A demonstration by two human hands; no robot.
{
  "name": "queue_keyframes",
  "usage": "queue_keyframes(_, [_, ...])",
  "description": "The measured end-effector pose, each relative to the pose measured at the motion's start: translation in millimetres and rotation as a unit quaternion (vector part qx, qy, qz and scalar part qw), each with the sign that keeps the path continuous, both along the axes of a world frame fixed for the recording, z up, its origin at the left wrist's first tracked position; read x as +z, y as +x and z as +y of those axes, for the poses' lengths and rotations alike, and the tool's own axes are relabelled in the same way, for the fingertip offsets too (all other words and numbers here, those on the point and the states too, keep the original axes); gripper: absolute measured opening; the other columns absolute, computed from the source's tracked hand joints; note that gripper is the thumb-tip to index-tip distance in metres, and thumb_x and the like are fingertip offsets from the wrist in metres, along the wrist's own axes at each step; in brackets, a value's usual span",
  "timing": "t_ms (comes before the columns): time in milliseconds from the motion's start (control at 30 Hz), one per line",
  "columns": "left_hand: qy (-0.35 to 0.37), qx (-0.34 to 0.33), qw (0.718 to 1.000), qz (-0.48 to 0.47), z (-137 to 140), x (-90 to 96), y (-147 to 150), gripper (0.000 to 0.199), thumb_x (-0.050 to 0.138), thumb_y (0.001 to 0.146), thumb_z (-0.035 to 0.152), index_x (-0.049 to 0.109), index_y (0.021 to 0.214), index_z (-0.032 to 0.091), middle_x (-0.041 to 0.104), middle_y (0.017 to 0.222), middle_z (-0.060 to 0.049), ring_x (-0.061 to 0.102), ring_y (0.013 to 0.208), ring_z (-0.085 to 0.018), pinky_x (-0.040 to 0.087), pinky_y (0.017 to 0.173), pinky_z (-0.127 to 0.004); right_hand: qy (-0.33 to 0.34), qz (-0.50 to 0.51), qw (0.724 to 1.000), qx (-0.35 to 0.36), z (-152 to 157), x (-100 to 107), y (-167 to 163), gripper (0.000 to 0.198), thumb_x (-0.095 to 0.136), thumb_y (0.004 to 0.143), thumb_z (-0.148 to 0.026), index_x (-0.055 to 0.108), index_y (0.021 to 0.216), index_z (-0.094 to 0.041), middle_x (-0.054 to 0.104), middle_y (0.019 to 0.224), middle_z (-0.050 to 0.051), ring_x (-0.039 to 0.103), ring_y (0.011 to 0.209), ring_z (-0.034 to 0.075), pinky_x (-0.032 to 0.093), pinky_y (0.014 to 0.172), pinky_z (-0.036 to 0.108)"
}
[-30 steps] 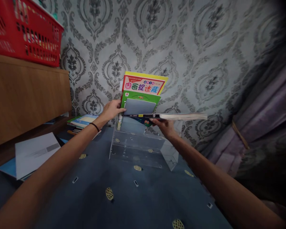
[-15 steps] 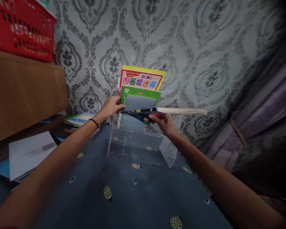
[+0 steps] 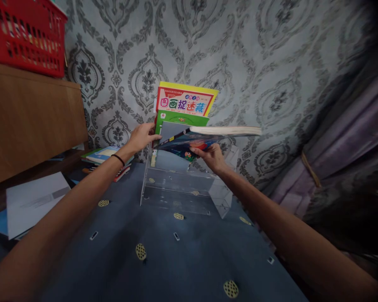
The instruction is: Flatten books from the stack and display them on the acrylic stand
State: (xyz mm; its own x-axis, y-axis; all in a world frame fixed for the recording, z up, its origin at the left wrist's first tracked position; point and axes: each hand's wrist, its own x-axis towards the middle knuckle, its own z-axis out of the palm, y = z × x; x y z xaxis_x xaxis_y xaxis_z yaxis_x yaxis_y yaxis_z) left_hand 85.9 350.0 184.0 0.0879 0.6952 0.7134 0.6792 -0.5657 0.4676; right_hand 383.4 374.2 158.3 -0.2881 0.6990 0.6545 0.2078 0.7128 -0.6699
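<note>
A dark-covered book (image 3: 204, 136) with a black spine and white page edges lies tilted, nearly flat, in front of a clear acrylic rack (image 3: 179, 182). My right hand (image 3: 211, 157) grips it from below, thumb on the cover near a red patch. Behind it stand a green book (image 3: 192, 120) with a grey-blue panel and a red-and-yellow book (image 3: 182, 100) with large coloured characters. My left hand (image 3: 143, 136) is closed at the left edges of these upright books, its thumb in front and its other fingers partly hidden.
On the left, a stack of books (image 3: 105, 155) and a pale grey-white book (image 3: 38, 205) lie on the dark blue patterned cloth (image 3: 113, 260). A red basket (image 3: 28, 37) tops a wooden cabinet (image 3: 34, 126). Purple curtains (image 3: 302, 176) hang at right.
The dark book has tipped, its page-edge end rising and shifting left so more of its cover shows. My right hand has shifted slightly left; my left hand still touches the upright books.
</note>
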Motion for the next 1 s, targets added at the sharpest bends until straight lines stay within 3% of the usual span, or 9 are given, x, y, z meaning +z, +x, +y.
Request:
queue_keyframes(100, [0.02, 0.056, 0.998, 0.037, -3, 0.5, 2, 0.013, 0.074, 0.078, 0.028, 0.065, 0.082, 0.019, 0.072, 0.082, -0.005, 0.066, 0.081, -0.023, 0.047, 0.076, -0.034, -0.002, 0.005, 1.0, 0.017, 2, 2, -4, 0.044, 0.087, 0.062, -0.061, 0.079, 0.08, -0.022, 0.08, 0.086, 0.005, 0.074, 0.09, 0.03, 0.062, 0.086, 0.045])
queue_keyframes(200, [0.026, 0.062, 0.997, 0.027, -8, -2.1, 5, 0.019, 0.074, 0.077, 0.025, 0.061, 0.091, 0.02, 0.07, 0.082, -0.004, 0.066, 0.079, -0.023, 0.048, 0.076, -0.035, -0.014, 0.011, 0.999, 0.03, 5, 0, -7, 0.05, 0.086, 0.06, -0.066, 0.079, 0.08, -0.021, 0.08, 0.086, 0.006, 0.075, 0.086, 0.029, 0.062, 0.085, 0.045])
queue_keyframes(333, [0.024, 0.008, 0.999, -0.021, -18, -12.5, 4, 0.042, 0.065, 0.078, 0.015, 0.05, 0.117, 0.022, 0.069, 0.089, -0.002, 0.065, 0.08, -0.019, 0.049, 0.078, -0.034, -0.023, 0.012, 0.999, 0.04, 5, -3, -7, 0.053, 0.086, 0.06, -0.067, 0.081, 0.085, -0.02, 0.08, 0.088, 0.006, 0.076, 0.083, 0.028, 0.064, 0.083, 0.044])
queue_keyframes(433, [0.005, -0.068, 0.998, -0.012, -25, -22.0, -1, 0.053, 0.06, 0.075, 0.01, 0.046, 0.124, 0.023, 0.066, 0.106, -0.005, 0.065, 0.096, -0.02, 0.051, 0.08, -0.033, -0.024, 0.012, 0.999, 0.043, 6, -4, -6, 0.053, 0.086, 0.061, -0.067, 0.081, 0.085, -0.02, 0.081, 0.09, 0.008, 0.075, 0.087, 0.03, 0.063, 0.085, 0.044])
queue_keyframes(533, [0.009, -0.1, 0.992, 0.072, -30, -30.1, -2, 0.043, 0.069, 0.075, 0.02, 0.058, 0.116, 0.023, 0.058, 0.121, -0.008, 0.056, 0.12, -0.027, 0.05, 0.098, -0.041, -0.023, 0.01, 0.999, 0.045, 9, -5, -6, 0.053, 0.086, 0.062, -0.067, 0.081, 0.087, -0.02, 0.081, 0.093, 0.008, 0.075, 0.091, 0.031, 0.063, 0.087, 0.046])
queue_keyframes(633, [0.04, -0.055, 0.992, 0.104, -29, -36.9, 4, 0.033, 0.076, 0.078, 0.032, 0.068, 0.107, 0.021, 0.053, 0.123, -0.01, 0.051, 0.125, -0.031, 0.042, 0.111, -0.048, -0.02, 0.008, 0.999, 0.048, 11, -5, -5, 0.054, 0.086, 0.062, -0.067, 0.081, 0.088, -0.021, 0.081, 0.093, 0.006, 0.075, 0.091, 0.032, 0.062, 0.088, 0.047])
queue_keyframes(767, [0.065, -0.013, 0.996, 0.062, -24, -42.7, 14, 0.018, 0.073, 0.084, 0.031, 0.072, 0.096, 0.017, 0.055, 0.116, -0.009, 0.054, 0.118, -0.028, 0.044, 0.108, -0.044, -0.011, -0.007, 0.999, 0.04, 8, -5, -5, 0.049, 0.085, 0.066, -0.062, 0.081, 0.09, -0.021, 0.081, 0.097, 0.007, 0.074, 0.098, 0.033, 0.062, 0.091, 0.045])
queue_keyframes(1000, [0.082, -0.018, 0.996, 0.034, -18, -44.6, 13, 0.018, 0.074, 0.086, 0.033, 0.068, 0.081, 0.017, 0.058, 0.104, -0.009, 0.057, 0.106, -0.027, 0.049, 0.1, -0.042, 0.054, -0.061, 0.997, -0.015, 5, 2, -1, 0.039, 0.082, 0.076, -0.053, 0.081, 0.098, -0.021, 0.08, 0.103, 0.006, 0.074, 0.101, 0.032, 0.062, 0.089, 0.043])
